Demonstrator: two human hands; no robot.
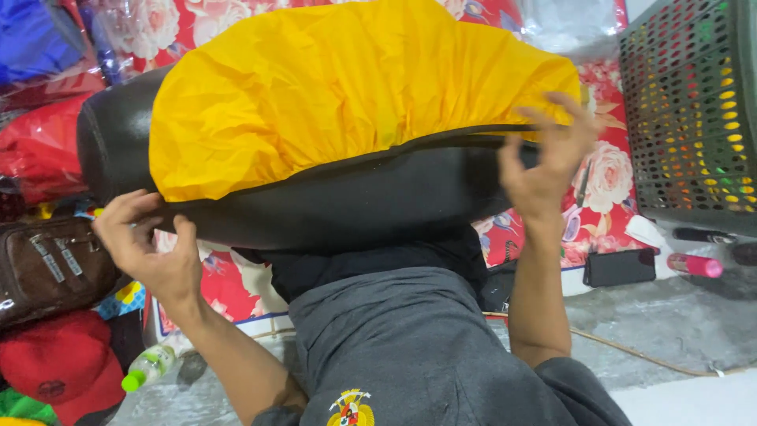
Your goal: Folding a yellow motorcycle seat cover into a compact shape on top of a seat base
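Large black padded seat (331, 205), long and rounded, lying lengthwise across the lap above the grey shorts (410, 347), one blunt end toward the left, the other toward the right. Smooth, slightly shiny black surface along the lower side and left end. Stretched over its top: yellow cover (331, 87) of thin wrinkled fabric, edged with a dark hem running along the seat's side, left end of the seat not covered.
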